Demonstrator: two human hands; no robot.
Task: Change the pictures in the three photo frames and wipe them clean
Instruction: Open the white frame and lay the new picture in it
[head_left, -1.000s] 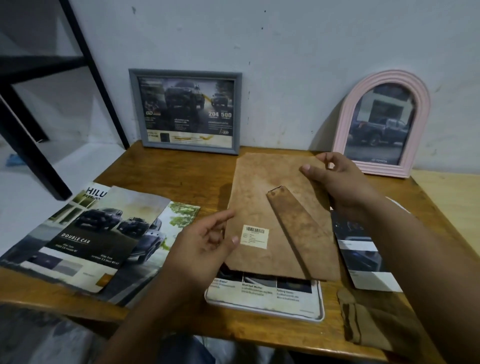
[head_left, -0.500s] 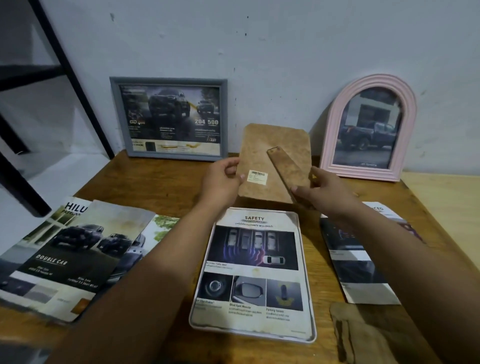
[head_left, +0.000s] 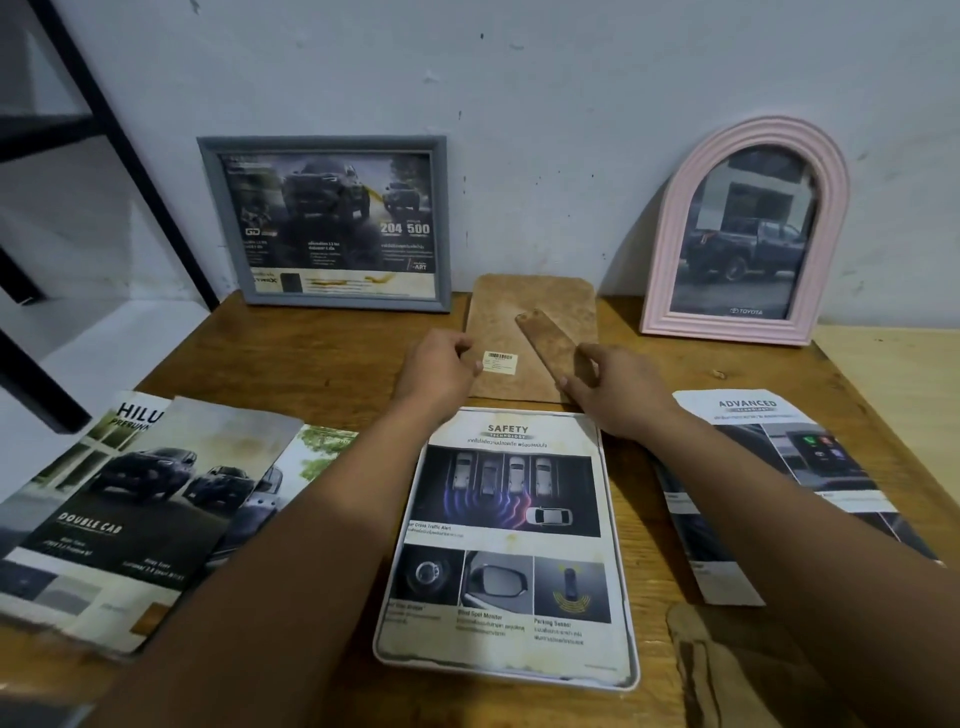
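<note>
Your left hand (head_left: 441, 371) and right hand (head_left: 615, 387) pinch the backing board (head_left: 530, 332) at twelve o'clock, beyond the open white frame (head_left: 623, 597). Grey frame (head_left: 208, 208) at eleven, pink frame (head_left: 670, 249) at one. Brochures (head_left: 130, 519) at nine and a cloth (head_left: 727, 670) at five run off view.

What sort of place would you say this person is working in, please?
Probably a plain room at home: a worn wooden table against a scuffed painted wall, with a grey photo frame and pink arched frame leaning on it.
</note>
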